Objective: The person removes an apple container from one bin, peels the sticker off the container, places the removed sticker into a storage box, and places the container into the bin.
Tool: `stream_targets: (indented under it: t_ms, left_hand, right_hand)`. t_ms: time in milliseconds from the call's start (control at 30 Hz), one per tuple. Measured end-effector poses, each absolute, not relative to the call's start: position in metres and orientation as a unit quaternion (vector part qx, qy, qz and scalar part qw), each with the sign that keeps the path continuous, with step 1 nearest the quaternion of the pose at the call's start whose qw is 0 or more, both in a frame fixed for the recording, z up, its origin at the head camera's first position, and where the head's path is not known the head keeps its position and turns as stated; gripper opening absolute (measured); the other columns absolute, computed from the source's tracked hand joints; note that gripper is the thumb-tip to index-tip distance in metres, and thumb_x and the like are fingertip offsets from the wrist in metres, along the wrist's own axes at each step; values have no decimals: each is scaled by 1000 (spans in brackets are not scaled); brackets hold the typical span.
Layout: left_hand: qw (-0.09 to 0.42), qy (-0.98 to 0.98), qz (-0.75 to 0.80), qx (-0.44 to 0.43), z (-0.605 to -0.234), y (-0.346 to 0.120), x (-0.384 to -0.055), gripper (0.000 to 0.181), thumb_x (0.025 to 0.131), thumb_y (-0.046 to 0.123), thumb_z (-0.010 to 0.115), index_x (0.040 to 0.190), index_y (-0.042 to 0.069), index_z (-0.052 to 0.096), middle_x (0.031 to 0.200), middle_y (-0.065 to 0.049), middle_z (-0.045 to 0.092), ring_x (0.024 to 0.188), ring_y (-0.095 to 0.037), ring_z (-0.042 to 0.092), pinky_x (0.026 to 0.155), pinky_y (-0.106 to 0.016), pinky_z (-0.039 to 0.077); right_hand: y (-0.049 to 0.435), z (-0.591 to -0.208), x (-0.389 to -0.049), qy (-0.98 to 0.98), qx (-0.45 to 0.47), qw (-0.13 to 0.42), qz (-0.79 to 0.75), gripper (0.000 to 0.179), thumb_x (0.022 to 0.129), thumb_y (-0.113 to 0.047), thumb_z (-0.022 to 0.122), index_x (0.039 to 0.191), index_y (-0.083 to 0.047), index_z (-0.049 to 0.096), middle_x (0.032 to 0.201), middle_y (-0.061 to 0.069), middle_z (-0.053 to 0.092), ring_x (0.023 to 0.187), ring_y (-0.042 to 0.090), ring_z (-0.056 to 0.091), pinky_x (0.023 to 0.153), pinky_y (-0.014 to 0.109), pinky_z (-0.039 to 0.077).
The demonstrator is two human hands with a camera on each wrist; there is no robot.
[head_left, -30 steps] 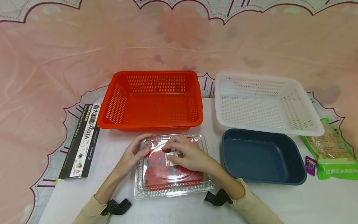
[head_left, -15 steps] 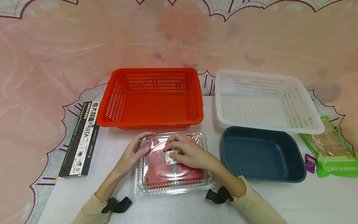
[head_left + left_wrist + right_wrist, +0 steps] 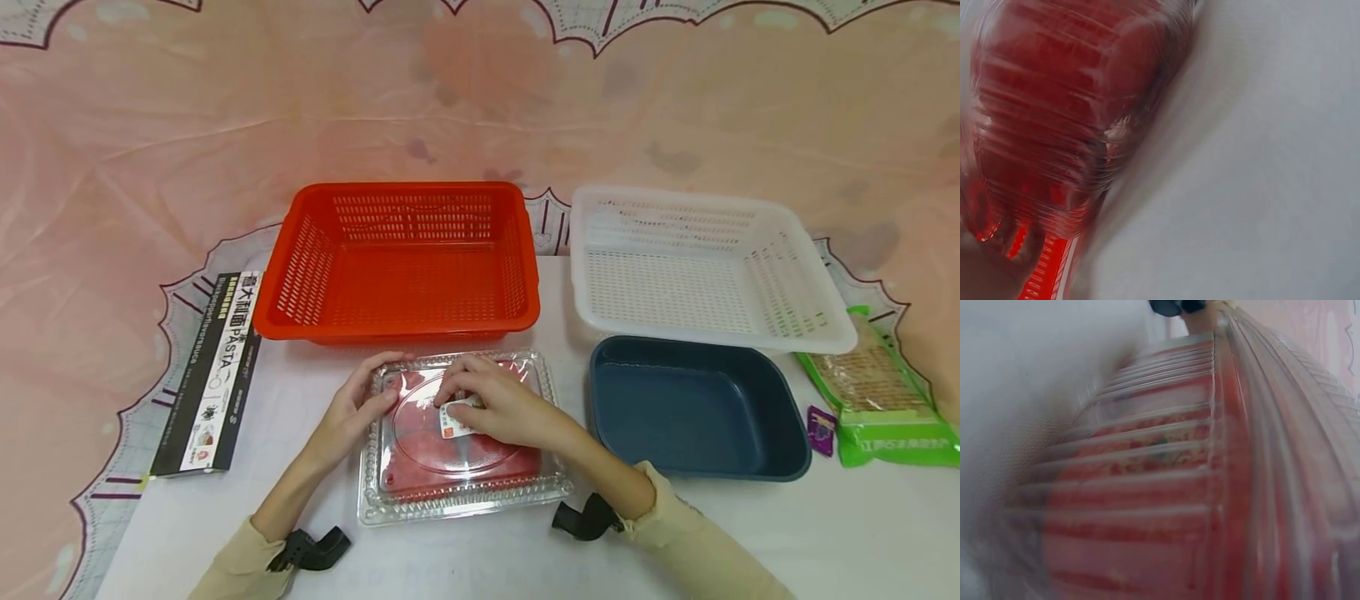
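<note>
A clear plastic food box [image 3: 465, 492] with red contents lies in front of the person, its lid on. My left hand [image 3: 341, 421] rests on its upper left corner, the thumb over the lid and the other fingers along the edge. My right hand [image 3: 506, 404] lies on top of the lid, fingers bent and thumb beside a small white label [image 3: 453, 421], which it partly covers. In the left wrist view, blurred fingers [image 3: 1007, 256] touch the ribbed edge of the box. The right wrist view shows the box's ribbed side [image 3: 1147, 469]; the right fingertips are hidden there.
Behind the box stands a red basket [image 3: 416, 329], with a white basket [image 3: 712, 333] to its right. A dark blue tub [image 3: 697, 417] sits near the right forearm. A pasta box [image 3: 206, 375] lies at left; a purple sachet [image 3: 821, 431] and a green food packet [image 3: 892, 425] lie at right.
The head view has shifted slightly. Both hands stay on the food box in nearly the same pose, and nothing else has visibly moved.
</note>
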State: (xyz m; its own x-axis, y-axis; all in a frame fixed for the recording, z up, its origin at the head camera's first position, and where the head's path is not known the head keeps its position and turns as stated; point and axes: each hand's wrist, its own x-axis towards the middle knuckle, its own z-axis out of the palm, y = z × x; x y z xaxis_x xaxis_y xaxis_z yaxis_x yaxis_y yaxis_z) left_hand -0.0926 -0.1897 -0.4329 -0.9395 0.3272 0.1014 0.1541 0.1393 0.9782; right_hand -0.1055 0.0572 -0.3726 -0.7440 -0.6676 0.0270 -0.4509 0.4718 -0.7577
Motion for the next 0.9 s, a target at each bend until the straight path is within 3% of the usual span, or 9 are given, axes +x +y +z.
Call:
stream_targets:
  t_ms: [233,567,900]
  left_hand:
    - [68,751,637,159,-433,-190,-93,44,98,7,48,142,8,40,137,13,49,123,0,47,99,-10,39]
    - [70,757,632,152,-433,-189,-93,43,99,9,48,141,10,41,137,13,49,124,0,46,99,-9,39]
    - [73,762,627,144,-431,-188,-91,43,99,11,47,142,10,40,138,10,49,125,1,44,100,-9,38]
  right_hand:
    - [53,-371,-106,854,-310,143,-393,7,92,-15,65,96,-17,70,106,-1,60,98,16,53,82,25,46]
    - [52,-372,-107,860,-311,141,-380,3,92,-17,65,91,-14,67,106,0,59,99,14,52,85,27,46]
    - [56,-373,-108,846,-365,128,-366,4,94,-17,61,91,-15,61,104,0,58,103,15,50,92,32,43]
